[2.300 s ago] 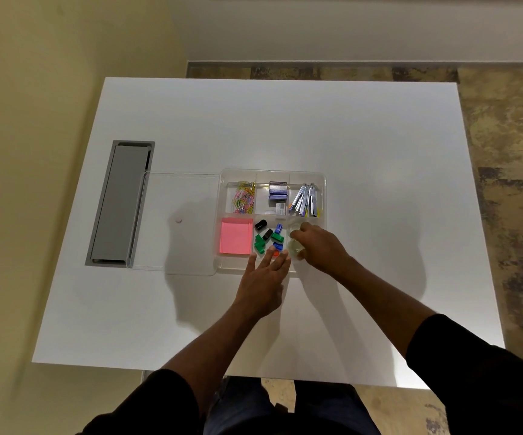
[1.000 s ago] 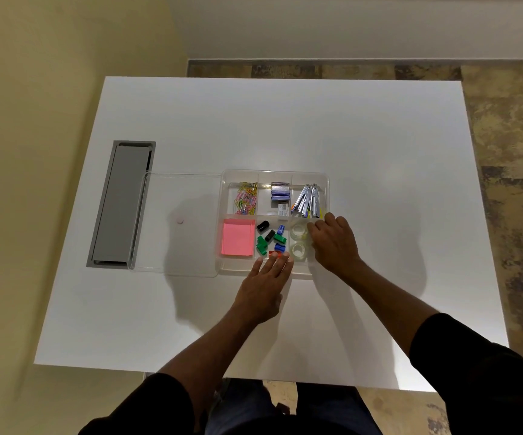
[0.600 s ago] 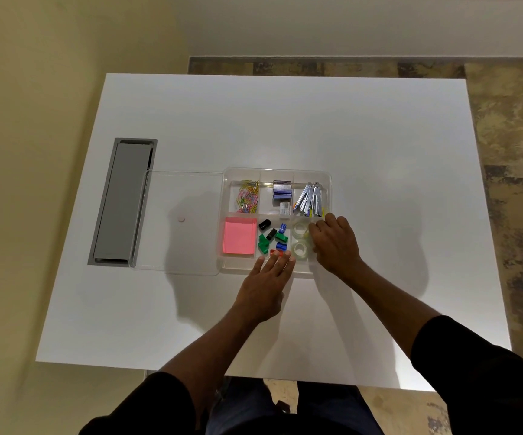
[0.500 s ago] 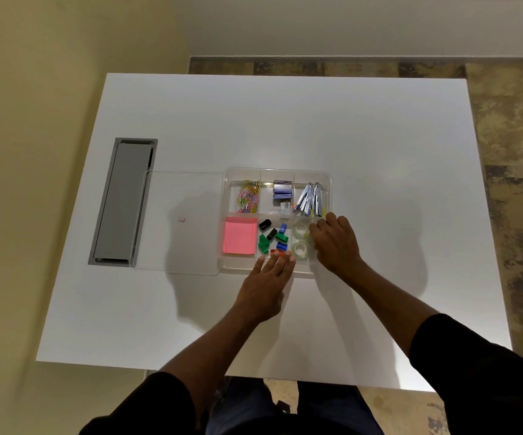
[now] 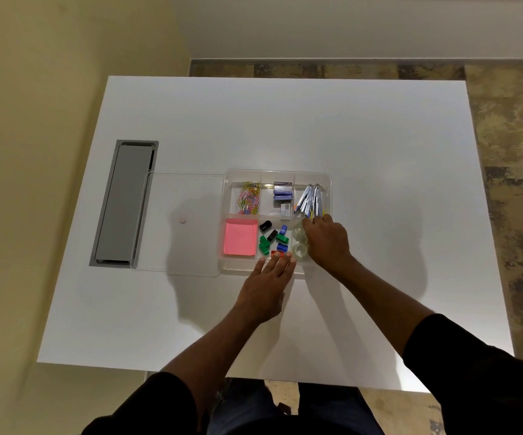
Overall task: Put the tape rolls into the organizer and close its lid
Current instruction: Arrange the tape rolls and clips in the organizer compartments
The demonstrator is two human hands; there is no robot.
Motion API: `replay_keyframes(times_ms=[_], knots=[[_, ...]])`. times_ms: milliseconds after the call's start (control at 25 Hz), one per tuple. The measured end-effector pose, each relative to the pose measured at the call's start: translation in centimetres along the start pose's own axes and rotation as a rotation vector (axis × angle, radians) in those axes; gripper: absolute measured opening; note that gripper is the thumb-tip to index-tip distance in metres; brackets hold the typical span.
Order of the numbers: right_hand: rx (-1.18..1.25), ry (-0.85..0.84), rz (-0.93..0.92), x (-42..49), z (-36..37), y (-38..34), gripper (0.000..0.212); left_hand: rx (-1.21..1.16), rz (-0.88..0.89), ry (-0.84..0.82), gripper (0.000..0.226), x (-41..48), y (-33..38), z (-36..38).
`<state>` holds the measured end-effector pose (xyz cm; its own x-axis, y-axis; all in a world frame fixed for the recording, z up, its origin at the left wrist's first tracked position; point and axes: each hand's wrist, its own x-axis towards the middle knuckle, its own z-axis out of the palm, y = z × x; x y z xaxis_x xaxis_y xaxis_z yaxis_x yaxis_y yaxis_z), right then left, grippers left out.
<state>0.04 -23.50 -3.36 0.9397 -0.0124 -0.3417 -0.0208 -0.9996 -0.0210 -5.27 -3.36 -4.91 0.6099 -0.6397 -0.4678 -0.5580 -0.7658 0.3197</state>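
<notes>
A white counter point(image 5: 285, 127) carries a clear organizer point(image 5: 329, 180) near its middle, with the clear lid point(image 5: 185, 246) lying flat against the organizer's left side. The left hand point(image 5: 266, 287) rests flat, fingers spread, on the organizer's near rim. The right hand point(image 5: 326, 240) reaches, fingers curled, into the near right compartment beside the tape rolls point(image 5: 299, 243); whether it grips one cannot be told.

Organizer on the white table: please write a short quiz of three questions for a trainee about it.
1. True or false: the lid covers the organizer.
2. Which compartment holds the tape rolls? A) near right B) far left C) near left
3. Fill in: the pink sticky notes lie in the near ____ compartment.

Key: 1 false, the lid lies beside it. 2 A, under the right hand. 3 left. The left hand rests at the near rim.
</notes>
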Motion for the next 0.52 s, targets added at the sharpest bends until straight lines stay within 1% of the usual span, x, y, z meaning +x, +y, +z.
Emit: replay_keyframes(times_ms=[120, 240, 320, 400, 520], knots=[[0.083, 0.034, 0.014, -0.2, 0.4, -0.1, 0.042, -0.034, -0.014, 0.025, 0.081, 0.1, 0.3, -0.3], [0.183, 0.088, 0.048, -0.5, 0.5, 0.1, 0.036, -0.017, -0.057, 0.157, 0.057, 0.4, 1.1, -1.1], [0.178, 0.13, 0.081, -0.7, 0.5, 0.5, 0.031, 0.034, -0.071, 0.242, 0.047, 1.0, 1.5, -1.7], [0.144, 0.184, 0.097, -1.0, 0.6, 1.3, 0.026, 0.052, -0.088, 0.28, 0.053, 1.8, 2.0, -2.1], [0.183, 0.206, 0.09, -1.8, 1.1, 2.5, 0.031, 0.082, -0.086, 0.272, 0.066, 3.2, 2.3, -2.0]])
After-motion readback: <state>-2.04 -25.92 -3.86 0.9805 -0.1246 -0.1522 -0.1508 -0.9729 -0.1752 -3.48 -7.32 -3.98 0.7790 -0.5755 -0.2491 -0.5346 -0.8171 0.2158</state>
